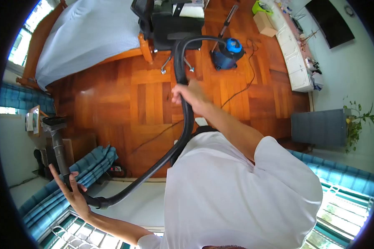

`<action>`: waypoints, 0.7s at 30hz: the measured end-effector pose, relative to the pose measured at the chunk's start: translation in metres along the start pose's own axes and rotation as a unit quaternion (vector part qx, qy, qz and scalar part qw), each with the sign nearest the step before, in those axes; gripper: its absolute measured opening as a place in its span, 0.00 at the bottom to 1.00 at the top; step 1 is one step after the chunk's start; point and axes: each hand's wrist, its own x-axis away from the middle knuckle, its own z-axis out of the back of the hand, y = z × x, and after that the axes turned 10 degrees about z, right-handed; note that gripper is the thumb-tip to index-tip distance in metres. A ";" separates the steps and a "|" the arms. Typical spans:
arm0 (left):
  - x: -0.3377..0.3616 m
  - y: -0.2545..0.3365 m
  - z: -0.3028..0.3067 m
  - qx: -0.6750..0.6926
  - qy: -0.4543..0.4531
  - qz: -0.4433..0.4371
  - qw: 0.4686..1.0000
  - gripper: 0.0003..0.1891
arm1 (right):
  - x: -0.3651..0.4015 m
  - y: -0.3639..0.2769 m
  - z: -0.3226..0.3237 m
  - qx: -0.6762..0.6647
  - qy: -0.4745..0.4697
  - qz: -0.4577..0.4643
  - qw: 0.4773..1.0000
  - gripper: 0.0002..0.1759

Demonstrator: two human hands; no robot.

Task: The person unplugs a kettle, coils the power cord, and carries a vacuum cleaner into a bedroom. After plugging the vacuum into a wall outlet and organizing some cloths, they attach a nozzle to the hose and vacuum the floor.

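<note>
A black vacuum hose (147, 173) curves from the blue vacuum cleaner (227, 54) past my body to a dark wand at the far left. My right hand (190, 94) is closed round the hose in the middle of the view. At the lower left, my left hand (75, 191) lies against the handle end of the wand, index finger stretched along it and other fingers partly bent around it. The wand (59, 148) points up and away, with a wide floor nozzle (54, 122) raised near the wall.
An office chair (176, 31) stands beside the bed (87, 33). The vacuum's cord (250, 83) runs over the wooden floor. White cabinets (293, 58) and a grey cabinet (320, 126) line the right side. Blue curtains (91, 166) hang near the wand.
</note>
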 end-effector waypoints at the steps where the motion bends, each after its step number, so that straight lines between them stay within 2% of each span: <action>1: -0.003 0.000 -0.010 0.003 0.001 -0.047 0.999 0.26 | 0.005 0.002 -0.006 -0.013 -0.054 -0.027 0.998 0.21; 2: -0.020 -0.022 -0.010 -0.021 -0.057 -0.057 0.997 0.22 | 0.013 -0.003 -0.023 -0.051 -0.051 -0.030 0.997 0.21; 5: -0.035 -0.017 -0.062 -0.021 -0.129 -0.056 0.990 0.19 | 0.035 0.005 -0.073 -0.102 -0.061 -0.020 0.993 0.21; 7: -0.042 0.001 -0.100 -0.028 -0.217 -0.011 0.976 0.22 | 0.044 0.023 -0.097 -0.078 -0.081 -0.009 0.994 0.23; 9: -0.054 0.002 -0.145 -0.035 -0.271 -0.012 0.962 0.26 | 0.060 0.040 -0.113 -0.016 -0.100 -0.035 0.994 0.30; 11: -0.057 0.006 -0.189 -0.104 -0.282 -0.006 0.954 0.30 | 0.072 0.071 -0.119 0.060 -0.109 -0.017 0.992 0.36; 12: -0.060 0.004 -0.213 -0.173 -0.293 -0.021 0.940 0.33 | 0.080 0.065 -0.113 0.038 -0.122 -0.025 0.992 0.40; 15: -0.048 0.019 -0.259 -0.364 -0.339 -0.065 0.865 0.44 | 0.078 0.077 -0.092 0.068 -0.157 0.019 0.985 0.42; 17: -0.049 0.014 -0.288 -0.371 -0.331 -0.055 0.866 0.40 | 0.062 0.099 -0.079 0.035 -0.156 0.007 0.987 0.38; 19: -0.051 0.031 -0.307 -0.351 -0.462 0.042 0.813 0.33 | 0.049 0.111 -0.057 0.124 -0.259 -0.032 0.957 0.24; 20: -0.050 0.029 -0.315 -0.334 -0.455 0.039 0.825 0.29 | 0.044 0.098 -0.037 0.138 -0.328 -0.012 0.935 0.10; 21: -0.049 0.022 -0.323 -0.343 -0.463 0.050 0.816 0.29 | 0.026 0.090 -0.012 0.184 -0.427 0.039 0.884 0.10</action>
